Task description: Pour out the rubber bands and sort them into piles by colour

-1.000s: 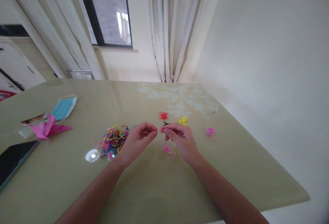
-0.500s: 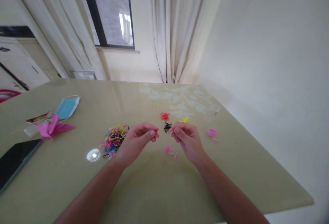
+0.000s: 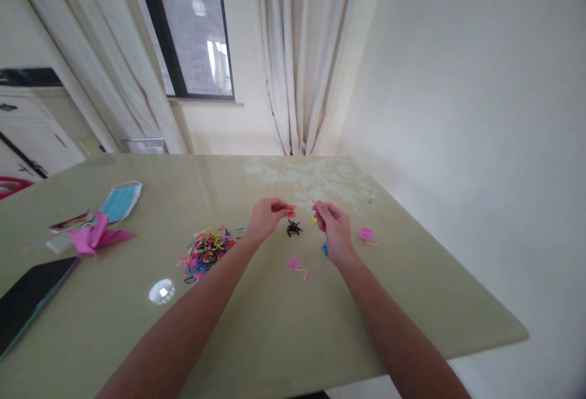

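My left hand reaches to the small pile of red rubber bands, its thumb and fingertips pinched on a red band at the pile's edge. Just to the right, my right hand is raised a little above the table, holding a thin reddish rubber band between thumb and forefinger. Black rubber bands lie below the red ones, and pink rubber bands nearer me. Yellow rubber bands and blue rubber bands are partly hidden by my right hand.
A large mixed heap of coloured rubber bands sits left of my left forearm. Farther left are a pink paper crane, a blue face mask and a black phone. A pink band-like coil lies at the right.
My left hand has moved forward to the red pile with a red band. My right hand has risen slightly with its band, and the blue pile now shows beside it. The view has shifted slightly.
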The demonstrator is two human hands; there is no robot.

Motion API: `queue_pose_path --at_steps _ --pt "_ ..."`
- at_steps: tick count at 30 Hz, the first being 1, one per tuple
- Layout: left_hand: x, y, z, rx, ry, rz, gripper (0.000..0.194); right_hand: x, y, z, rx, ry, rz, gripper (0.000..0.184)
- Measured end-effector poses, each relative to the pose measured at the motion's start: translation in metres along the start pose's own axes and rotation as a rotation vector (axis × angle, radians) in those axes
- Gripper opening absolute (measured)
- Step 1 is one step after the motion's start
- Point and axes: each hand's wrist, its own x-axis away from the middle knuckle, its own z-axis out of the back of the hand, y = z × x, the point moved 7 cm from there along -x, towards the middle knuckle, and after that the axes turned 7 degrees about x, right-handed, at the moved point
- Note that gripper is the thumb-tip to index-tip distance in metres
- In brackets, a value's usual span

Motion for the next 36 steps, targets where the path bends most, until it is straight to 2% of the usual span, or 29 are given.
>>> queue_pose_path --at_steps 3,6,9,13,15,18,22,26,29,32,34,36 --pt "-0.023 -0.005 -0.012 -0.072 0.016 0.006 0.011 -0.005 0.009 0.004 0.029 0.024 0.001 0.043" --pt "-0.028 -0.008 -0.009 -0.147 0.016 -0.015 0.023 -0.008 0.014 0.007 0.089 0.022 0.015 0.045" --pt "-0.013 -0.010 0.012 -0.233 0.016 -0.050 0.036 -0.006 0.015 0.008 0.159 0.013 0.037 0.047" --pt "0.028 -0.020 0.056 -0.389 0.042 -0.042 0.020 -0.008 0.008 0.005 0.310 -0.032 0.122 0.044" --pt "0.048 -0.024 0.076 -0.596 0.083 -0.051 0.024 -0.014 0.003 -0.005 0.491 -0.109 0.201 0.041" --pt "0.063 -0.035 0.090 -0.835 0.042 0.006 0.033 -0.030 0.004 -0.026 0.776 -0.235 0.280 0.033" --pt "0.063 -0.038 0.088 -0.865 -0.023 0.049 0.030 -0.051 0.008 -0.051 0.963 -0.289 0.311 0.019" --pt "0.063 -0.031 0.083 -0.859 -0.052 0.066 0.025 -0.054 0.007 -0.063 1.118 -0.303 0.341 0.023" --pt "0.067 -0.026 0.081 -0.888 -0.055 0.063 0.021 -0.046 0.002 -0.060 1.183 -0.304 0.358 0.024" --pt "0.069 -0.022 0.077 -0.937 -0.060 0.014 0.020 -0.028 -0.006 -0.047 1.178 -0.279 0.405 0.022" --pt "0.069 -0.017 0.076 -0.926 -0.021 -0.059 0.021 -0.012 -0.011 -0.038 1.084 -0.249 0.461 0.023" --pt "0.068 -0.010 0.077 -0.805 0.064 -0.133 0.020 0.004 -0.015 -0.032 0.925 -0.230 0.499 0.023"
